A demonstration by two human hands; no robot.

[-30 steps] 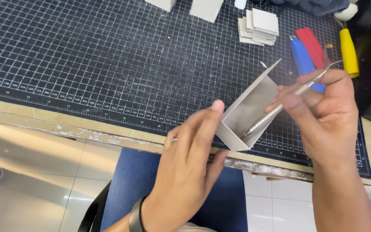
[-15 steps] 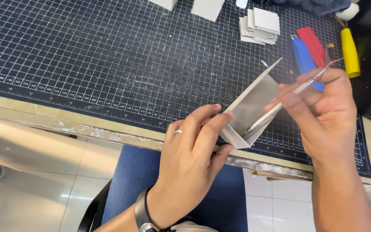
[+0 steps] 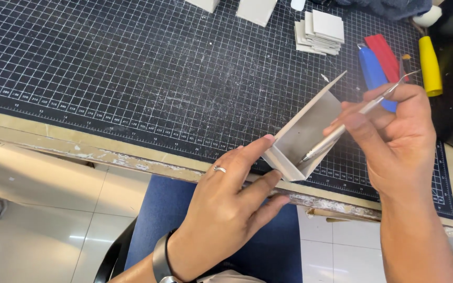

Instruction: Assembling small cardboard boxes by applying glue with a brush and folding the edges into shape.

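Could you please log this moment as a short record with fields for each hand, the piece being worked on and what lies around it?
Left hand: left hand steadies the near end of the grey card piece with its fingertips; ring and dark wristband worn.
Right hand: right hand grips a slim metal knife, tip down inside the fold.
Card piece: folded into an open trough, at the near edge of the black grid cutting mat.
Nearby: stack of card squares, blue tool, red tool, yellow handle.
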